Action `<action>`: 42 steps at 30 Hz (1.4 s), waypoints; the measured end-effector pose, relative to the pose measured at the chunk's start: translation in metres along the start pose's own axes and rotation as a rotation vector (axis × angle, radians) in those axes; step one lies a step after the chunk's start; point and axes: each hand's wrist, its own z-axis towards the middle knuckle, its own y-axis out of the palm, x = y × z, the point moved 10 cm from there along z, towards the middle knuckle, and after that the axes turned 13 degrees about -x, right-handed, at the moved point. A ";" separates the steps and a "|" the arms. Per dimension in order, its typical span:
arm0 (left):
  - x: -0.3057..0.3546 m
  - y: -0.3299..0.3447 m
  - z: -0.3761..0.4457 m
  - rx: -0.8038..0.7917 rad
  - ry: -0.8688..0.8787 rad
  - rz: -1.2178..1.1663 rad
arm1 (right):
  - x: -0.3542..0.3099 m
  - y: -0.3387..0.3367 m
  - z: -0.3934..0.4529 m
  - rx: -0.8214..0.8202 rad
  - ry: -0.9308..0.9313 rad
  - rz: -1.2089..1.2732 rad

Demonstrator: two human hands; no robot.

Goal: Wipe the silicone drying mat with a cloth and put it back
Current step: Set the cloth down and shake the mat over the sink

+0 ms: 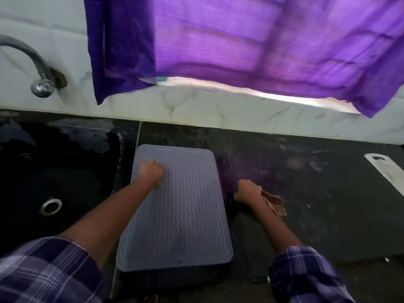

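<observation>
The grey mat [175,206] lies flat on the dark counter [317,204], just right of the black sink [54,182]. The left hand [150,171] presses on its far left part, fingers partly curled. The right hand [248,191] clutches a brown cloth [274,203] on the counter beside the mat.

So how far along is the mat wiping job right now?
Done: the silicone drying mat lies flat on the counter beside the sink, so it looks in place. In hand: the left hand rests on the mat, and the right hand grips a cloth on the counter, off the mat. Whether wiping is finished or not begun can't be told.
</observation>
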 end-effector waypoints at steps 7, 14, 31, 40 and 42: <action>-0.071 -0.010 0.076 0.043 -0.094 -0.180 | -0.108 -0.081 0.088 0.225 -0.283 0.242; -0.094 -0.038 0.110 0.051 -0.077 -0.319 | -0.138 -0.072 0.150 0.191 -0.228 0.245; -0.197 -0.131 -0.133 0.559 -0.195 -0.414 | -0.163 -0.243 -0.126 0.814 -0.485 0.070; -0.353 -0.130 -0.399 0.855 -0.412 -0.567 | -0.272 -0.335 -0.330 0.965 -0.816 0.179; -0.376 -0.122 -0.442 1.010 -0.430 -0.592 | -0.291 -0.344 -0.367 1.063 -0.911 0.255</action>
